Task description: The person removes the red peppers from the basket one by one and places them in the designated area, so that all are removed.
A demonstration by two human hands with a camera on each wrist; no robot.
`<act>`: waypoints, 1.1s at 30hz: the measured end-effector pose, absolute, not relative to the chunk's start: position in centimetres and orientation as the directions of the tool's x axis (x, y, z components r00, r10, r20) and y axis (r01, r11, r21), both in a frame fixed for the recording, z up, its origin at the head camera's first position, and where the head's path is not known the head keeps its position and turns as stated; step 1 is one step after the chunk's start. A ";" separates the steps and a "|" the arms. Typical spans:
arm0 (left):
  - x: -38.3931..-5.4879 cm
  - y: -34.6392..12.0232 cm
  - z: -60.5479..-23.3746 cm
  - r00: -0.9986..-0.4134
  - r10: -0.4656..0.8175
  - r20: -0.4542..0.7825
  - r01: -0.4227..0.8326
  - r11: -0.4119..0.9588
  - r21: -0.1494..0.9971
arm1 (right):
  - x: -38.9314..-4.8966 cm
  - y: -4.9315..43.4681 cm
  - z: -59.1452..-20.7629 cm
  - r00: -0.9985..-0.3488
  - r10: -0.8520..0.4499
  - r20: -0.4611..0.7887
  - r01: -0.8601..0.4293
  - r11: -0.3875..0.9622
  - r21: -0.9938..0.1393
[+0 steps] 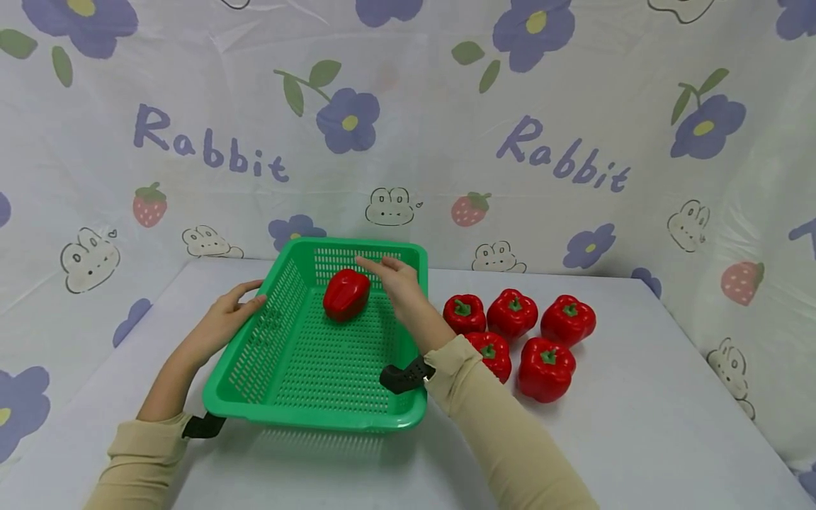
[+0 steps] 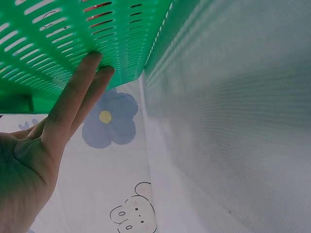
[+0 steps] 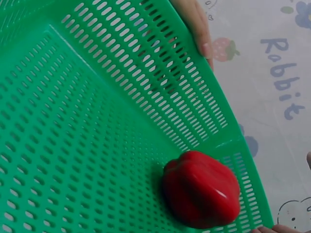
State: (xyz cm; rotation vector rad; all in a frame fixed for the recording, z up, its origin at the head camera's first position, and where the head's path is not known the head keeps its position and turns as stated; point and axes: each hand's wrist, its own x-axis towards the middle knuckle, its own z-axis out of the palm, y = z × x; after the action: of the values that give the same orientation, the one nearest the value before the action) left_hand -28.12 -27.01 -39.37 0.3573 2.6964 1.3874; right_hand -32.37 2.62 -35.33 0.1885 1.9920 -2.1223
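A green perforated plastic basket (image 1: pixel 319 421) is between both hands, with one red bell pepper (image 1: pixel 346 295) lying on its side toward the back. Along the basket's left side, my left hand (image 1: pixel 223 319) touches the rim and outer wall. Two straight fingers (image 2: pixel 73 99) lie against the slotted wall in the left wrist view. My right hand (image 1: pixel 403 287) is above the basket's back right part, fingers extended and holding nothing. In the right wrist view, its fingertips (image 3: pixel 279 229) show by the rim, close to the pepper (image 3: pixel 201 189).
Several red bell peppers (image 1: pixel 547 370) with green stems stand on the white table (image 1: pixel 637 397) to the right of the basket. My right sleeve partly covers one of them. A printed cloth (image 1: pixel 408 127) hangs behind the table.
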 end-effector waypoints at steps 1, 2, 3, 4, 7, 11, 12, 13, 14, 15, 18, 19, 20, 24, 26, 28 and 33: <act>-28.1 -27.0 -39.4 -0.969 0.247 0.028 0.165 0.557 0.814 | -32.4 2.5 -35.5 -0.963 -0.068 -0.262 0.265 -0.049 -0.963; -28.1 -27.0 -39.4 -0.968 0.249 0.029 0.167 0.554 0.816 | -32.4 2.5 -35.6 -0.958 -0.061 -0.279 0.282 -0.045 -0.958; -28.1 -27.0 -39.4 -0.968 0.249 0.027 0.165 0.553 0.817 | -32.5 2.4 -35.7 -0.954 -0.056 -0.294 0.296 -0.038 -0.954; -28.1 -27.0 -39.4 -0.968 0.251 0.026 0.165 0.549 0.820 | -32.5 2.3 -35.8 -0.951 -0.053 -0.306 0.308 -0.040 -0.950; -28.1 -27.1 -39.5 -0.967 0.253 0.023 0.163 0.548 0.821 | -32.5 2.2 -35.9 -0.940 -0.040 -0.339 0.341 -0.053 -0.939; -28.2 -27.1 -39.6 -0.967 0.253 0.022 0.162 0.547 0.821 | -32.5 2.0 -35.9 -0.927 -0.024 -0.375 0.375 -0.067 -0.924; -28.2 -27.1 -39.6 -0.967 0.253 0.021 0.161 0.547 0.821 | -32.5 1.9 -35.9 -0.924 -0.021 -0.381 0.381 -0.067 -0.922; -28.2 -27.1 -39.6 -0.967 0.252 0.022 0.162 0.548 0.820 | -32.5 1.9 -35.9 -0.923 -0.019 -0.385 0.385 -0.065 -0.920; -28.2 -27.1 -39.6 -0.967 0.252 0.024 0.164 0.551 0.818 | -32.6 1.9 -35.9 -0.921 -0.018 -0.389 0.389 -0.060 -0.919; -28.2 -27.1 -39.5 -0.967 0.252 0.024 0.164 0.551 0.818 | -32.6 1.8 -35.9 -0.919 -0.016 -0.393 0.394 -0.051 -0.918; -28.2 -27.1 -39.5 -0.967 0.254 0.027 0.168 0.554 0.815 | -32.9 1.6 -36.0 -0.911 -0.001 -0.412 0.411 -0.038 -0.911; -28.2 -27.1 -39.4 -0.967 0.255 0.027 0.168 0.552 0.816 | -33.0 1.5 -36.0 -0.908 0.005 -0.419 0.419 -0.036 -0.907; -28.2 -27.1 -39.4 -0.966 0.256 0.027 0.168 0.549 0.819 | -33.1 1.4 -36.1 -0.905 0.007 -0.426 0.425 -0.035 -0.904; -28.2 -27.1 -39.4 -0.966 0.256 0.023 0.162 0.535 0.829 | -33.4 1.2 -36.1 -0.896 0.006 -0.444 0.443 -0.035 -0.896; -28.2 -27.1 -39.4 -0.966 0.257 0.024 0.163 0.535 0.829 | -33.6 1.1 -36.2 -0.895 0.006 -0.446 0.445 -0.037 -0.895; -28.3 -27.1 -39.4 -0.966 0.257 0.027 0.165 0.536 0.828 | -33.7 1.0 -36.3 -0.893 0.010 -0.449 0.449 -0.041 -0.893; -28.3 -27.1 -39.5 -0.966 0.256 0.025 0.162 0.532 0.831 | -33.7 0.8 -36.6 -0.883 -0.010 -0.470 0.470 -0.014 -0.883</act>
State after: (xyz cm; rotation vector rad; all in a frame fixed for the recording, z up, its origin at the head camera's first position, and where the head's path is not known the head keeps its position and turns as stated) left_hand -28.33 -27.10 -39.49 0.3640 2.6610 1.4284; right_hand -33.74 0.80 -36.57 0.4789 1.9300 -1.9614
